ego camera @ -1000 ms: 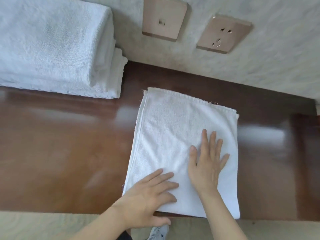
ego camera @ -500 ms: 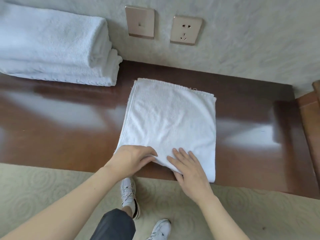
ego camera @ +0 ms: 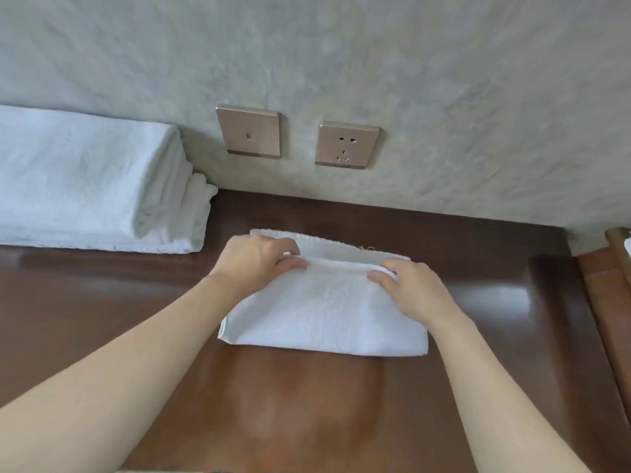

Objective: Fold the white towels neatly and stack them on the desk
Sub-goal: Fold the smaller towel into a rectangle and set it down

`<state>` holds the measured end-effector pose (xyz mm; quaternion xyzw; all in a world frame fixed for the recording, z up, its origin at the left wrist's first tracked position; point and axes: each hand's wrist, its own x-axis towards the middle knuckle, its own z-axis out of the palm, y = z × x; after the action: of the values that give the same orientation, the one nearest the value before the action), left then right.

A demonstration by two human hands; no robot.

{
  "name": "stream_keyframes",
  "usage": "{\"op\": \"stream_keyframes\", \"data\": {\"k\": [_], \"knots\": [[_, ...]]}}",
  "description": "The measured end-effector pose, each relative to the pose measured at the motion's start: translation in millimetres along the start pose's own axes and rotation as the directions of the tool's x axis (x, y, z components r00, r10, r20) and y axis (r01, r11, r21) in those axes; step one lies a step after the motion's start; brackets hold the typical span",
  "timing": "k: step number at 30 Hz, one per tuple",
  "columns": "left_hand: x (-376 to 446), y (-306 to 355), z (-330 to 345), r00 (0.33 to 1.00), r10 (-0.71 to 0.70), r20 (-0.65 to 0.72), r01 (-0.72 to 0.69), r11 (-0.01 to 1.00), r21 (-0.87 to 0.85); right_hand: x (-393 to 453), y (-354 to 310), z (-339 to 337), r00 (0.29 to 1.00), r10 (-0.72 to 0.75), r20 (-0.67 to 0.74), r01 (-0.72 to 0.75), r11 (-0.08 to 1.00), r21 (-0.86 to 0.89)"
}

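Folding is mid-step: we grip the towel [ego camera: 324, 302] with our left hand [ego camera: 254, 264] and right hand [ego camera: 409, 288], fingers curled round its doubled-over edge, on the desk [ego camera: 102, 302] just right of the stack [ego camera: 92, 186], which it must still join.

No readable text, labels or numbers appear anywhere; the switch plate [ego camera: 248, 131] and socket [ego camera: 346, 145] look unmarked, though fine print may be blurred.
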<state>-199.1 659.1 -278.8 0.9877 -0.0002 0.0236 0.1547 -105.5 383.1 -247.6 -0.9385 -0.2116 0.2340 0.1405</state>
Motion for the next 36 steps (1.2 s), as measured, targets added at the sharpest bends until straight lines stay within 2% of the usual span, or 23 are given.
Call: {"op": "stream_keyframes", "data": {"k": [4,6,8,9,10,12,14,17,18,20,23,25,26,28,31,33,34,36], "knots": [[47,-23,13,0.991,-0.014,0.137,0.011,1.000,0.020,44,11,-1,0.999,0.035,-0.001,-0.035,0.995,-0.095],[54,-34,28,0.996,0.061,0.072,-0.058,0.998,-0.034,54,16,11,0.997,0.038,-0.060,-0.049,0.979,-0.200],[52,-43,40,0.992,0.122,0.001,-0.122,0.992,-0.012,54,18,28,0.976,0.043,-0.212,-0.095,0.966,-0.240],[48,-46,45,0.995,0.095,-0.025,-0.095,0.995,0.008,50,18,37,0.954,0.063,-0.292,-0.135,0.963,-0.233],[41,-47,46,0.998,0.029,-0.050,-0.029,1.000,0.005,45,17,45,0.926,0.106,-0.362,-0.191,0.960,-0.207],[18,-42,46,0.977,-0.191,-0.099,0.182,0.979,-0.093,30,14,57,0.860,0.229,-0.456,-0.303,0.948,-0.096],[-6,-30,40,0.892,-0.441,-0.095,0.408,0.878,-0.251,14,8,65,0.769,0.404,-0.496,-0.433,0.899,0.061],[-35,-9,32,0.720,-0.691,0.064,0.640,0.625,-0.447,-6,5,76,0.630,0.685,-0.366,-0.621,0.727,0.292],[-41,-3,31,0.685,-0.723,0.089,0.673,0.581,-0.458,-9,4,78,0.595,0.735,-0.325,-0.651,0.678,0.342],[-47,6,32,0.647,-0.754,0.115,0.722,0.557,-0.410,-12,3,81,0.572,0.771,-0.279,-0.672,0.636,0.379],[-43,15,29,0.560,-0.782,0.273,0.820,0.476,-0.319,-13,-2,81,0.600,0.755,-0.266,-0.671,0.655,0.346],[-46,19,23,0.501,-0.774,0.386,0.858,0.386,-0.339,-19,-9,78,0.653,0.701,-0.286,-0.597,0.709,0.375],[-48,19,19,0.500,-0.762,0.412,0.855,0.359,-0.373,-24,-14,75,0.679,0.677,-0.285,-0.551,0.726,0.411],[-61,21,7,0.537,-0.744,0.397,0.825,0.364,-0.433,-36,-25,70,0.716,0.651,-0.253,-0.497,0.730,0.470],[-89,24,-23,0.628,-0.722,0.291,0.723,0.401,-0.562,-60,-49,54,0.772,0.559,-0.305,-0.370,0.783,0.499],[-110,24,-51,0.685,-0.702,0.196,0.657,0.478,-0.583,-74,-74,41,0.806,0.497,-0.323,-0.291,0.806,0.515],[-120,23,-67,0.704,-0.692,0.160,0.635,0.514,-0.577,-81,-89,34,0.824,0.466,-0.322,-0.260,0.816,0.516],[-139,20,-100,0.709,-0.695,0.123,0.609,0.515,-0.603,-96,-122,17,0.858,0.389,-0.336,-0.173,0.834,0.524]]}}
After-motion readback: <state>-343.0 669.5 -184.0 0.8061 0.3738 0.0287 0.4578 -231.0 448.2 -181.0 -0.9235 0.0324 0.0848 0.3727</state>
